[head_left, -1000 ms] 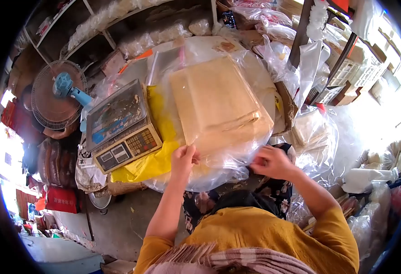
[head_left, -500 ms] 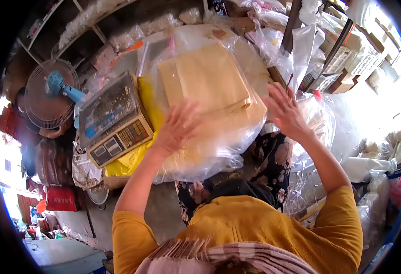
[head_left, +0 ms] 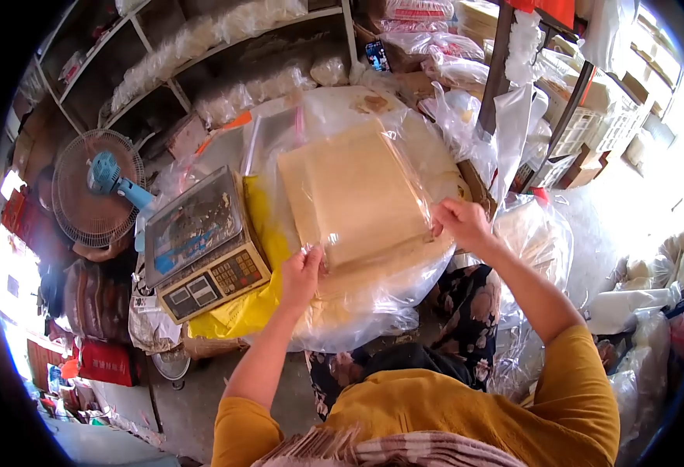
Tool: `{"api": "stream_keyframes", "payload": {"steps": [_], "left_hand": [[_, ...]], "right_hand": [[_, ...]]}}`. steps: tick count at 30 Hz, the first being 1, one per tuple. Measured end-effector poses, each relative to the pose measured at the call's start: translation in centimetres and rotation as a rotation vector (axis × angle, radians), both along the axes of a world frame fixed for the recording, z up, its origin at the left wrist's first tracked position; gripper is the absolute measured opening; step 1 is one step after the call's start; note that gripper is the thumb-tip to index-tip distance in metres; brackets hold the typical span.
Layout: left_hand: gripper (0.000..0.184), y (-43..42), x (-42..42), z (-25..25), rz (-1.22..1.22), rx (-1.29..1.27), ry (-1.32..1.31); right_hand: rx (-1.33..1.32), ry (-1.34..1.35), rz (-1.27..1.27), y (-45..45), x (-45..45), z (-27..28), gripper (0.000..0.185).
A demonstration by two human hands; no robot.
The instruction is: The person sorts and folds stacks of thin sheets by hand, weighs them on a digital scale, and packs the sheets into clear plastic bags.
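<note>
A stack of flat tan sheets (head_left: pixel 357 194) lies on the table, wrapped in a clear plastic bag (head_left: pixel 334 240). The stack is roughly rectangular and set at a slant, light brown and smooth, with bright glare on the plastic over its lower left part and its right side. A paler band runs along its left side, and its lower edge is blurred by the film. Loose, wrinkled plastic sheeting (head_left: pixel 357 321) spreads below it towards the person.

The left hand (head_left: pixel 303 272) is at the stack's lower left corner, its thumb and fingers closed in a narrow pinch on the bag. The right hand (head_left: pixel 464 222) is at the lower right corner, its fingers curled closed on the plastic there. The stack lies between the two hands and mostly beyond them, away from the body; whether either pinch also takes in the sheets, I cannot tell.

Left of the stack, on yellow plastic (head_left: pixel 268 226), sits a digital scale (head_left: pixel 216 280) with a keypad and a dark, littered top. A fan (head_left: pixel 99 187) with a blue motor housing stands farther left. Shelves (head_left: pixel 256 39) holding clear-wrapped packs rise behind the table.
</note>
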State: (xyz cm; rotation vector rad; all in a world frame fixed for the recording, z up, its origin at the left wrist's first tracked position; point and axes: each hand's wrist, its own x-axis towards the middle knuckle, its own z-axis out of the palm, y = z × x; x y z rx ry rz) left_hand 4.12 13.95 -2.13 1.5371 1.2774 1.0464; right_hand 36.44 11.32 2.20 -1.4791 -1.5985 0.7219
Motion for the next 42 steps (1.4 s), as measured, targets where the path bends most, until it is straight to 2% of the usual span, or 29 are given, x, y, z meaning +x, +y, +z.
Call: {"api": "stream_keyframes", "payload": {"steps": [3,6,10,11,14,15,18,19,22,24,25,27,29,30,31,33,34,35,36,37,38,39,40,42], "left_hand": [[0.025,0.1,1.6,0.3,0.126,-0.064,0.177],[0.021,0.7,2.1,-0.9,0.281,0.263,0.445],[0.018,0.8,2.1,-1.4,0.275,0.280,0.480],[0.017,0.9,2.0,-1.5,0.268,0.273,0.450],[0.016,0.4,2.4,-0.9,0.278,0.205,0.370],[0.016,0.2,2.7,-0.6,0.287,0.173,0.343],[0.017,0.4,2.7,-0.6,0.270,0.279,0.526],[0.018,0.5,2.6,-0.5,0.252,0.273,0.541],[0.019,0.6,2.5,-0.6,0.207,0.236,0.573],[0.020,1.4,2.5,-0.8,0.183,0.190,0.573],[0.020,2.1,2.3,-1.4,0.160,0.127,0.454],[0.023,3.3,1.5,-2.0,0.106,-0.001,0.223],[0.029,2.5,0.8,-0.2,0.006,-0.266,-0.242],[0.032,1.7,0.6,1.1,-0.043,-0.399,-0.473],[0.034,0.3,1.3,2.2,-0.059,-0.436,-0.598],[0.037,-3.2,4.4,2.8,-0.095,-0.525,-0.851],[0.038,-4.5,5.8,1.9,-0.194,-0.530,-0.951],[0.039,-6.0,7.3,0.9,-0.292,-0.538,-1.052],[0.042,-7.7,9.4,-0.2,-0.251,-0.500,-0.977],[0.045,-9.1,11.5,-1.9,-0.246,-0.478,-0.770],[0.050,-10.1,13.8,-6.6,-0.407,-0.114,-0.419],[0.053,-10.9,14.6,-3.5,-0.592,-0.429,-0.459],[0.056,-11.6,15.8,-0.3,-0.776,-0.758,-0.490],[0.061,-12.5,17.4,-2.2,-0.719,-0.651,-0.396]], "right_hand": [[-0.097,0.001,-0.098,0.9,-0.4,-1.3,0.025],[-0.104,-0.030,-0.143,1.2,-0.9,-2.1,0.023],[0.049,-0.360,-0.281,1.2,-0.6,-1.1,0.030],[-0.085,-0.382,-0.284,0.8,-1.1,0.5,0.036],[0.528,-0.484,-0.160,0.9,-2.9,-0.1,0.038],[0.546,-0.508,-0.045,0.9,-3.6,0.5,0.044],[0.088,0.053,-0.035,3.0,-3.7,-4.6,0.050],[-0.003,0.129,-0.055,3.3,-3.6,-5.0,0.052],[-0.283,0.354,-0.112,3.5,-3.9,-3.3,0.058],[-0.293,0.730,-0.192,4.0,-4.8,-2.3,0.059],[-0.292,0.920,-0.232,4.2,-4.9,-1.9,0.060],[-0.482,0.877,-0.093,5.6,-3.3,-1.9,0.054],[-0.549,0.906,-0.014,4.8,-2.4,-1.5,0.049],[-0.517,0.963,-0.006,2.6,-2.6,1.2,0.048],[-0.484,1.024,-0.002,0.4,-2.8,3.1,0.047],[-0.278,1.063,-0.116,-4.7,-2.5,2.8,0.047],[-0.193,1.123,-0.110,-7.4,-2.0,2.5,0.047],[-0.253,1.163,-0.293,-10.7,-1.5,3.1,0.055],[-0.142,1.166,-0.213,-13.0,0.1,0.7,0.062],[-0.108,1.138,-0.198,-15.6,1.9,-0.6,0.064],[-0.113,1.122,-0.356,-18.5,3.3,-1.0,0.063],[-0.121,1.101,-0.513,-21.4,4.7,-1.4,0.062],[-0.089,1.125,-0.534,-23.7,6.3,-2.4,0.057],[-0.054,1.141,-0.595,-27.7,9.0,-3.6,0.045]]}}
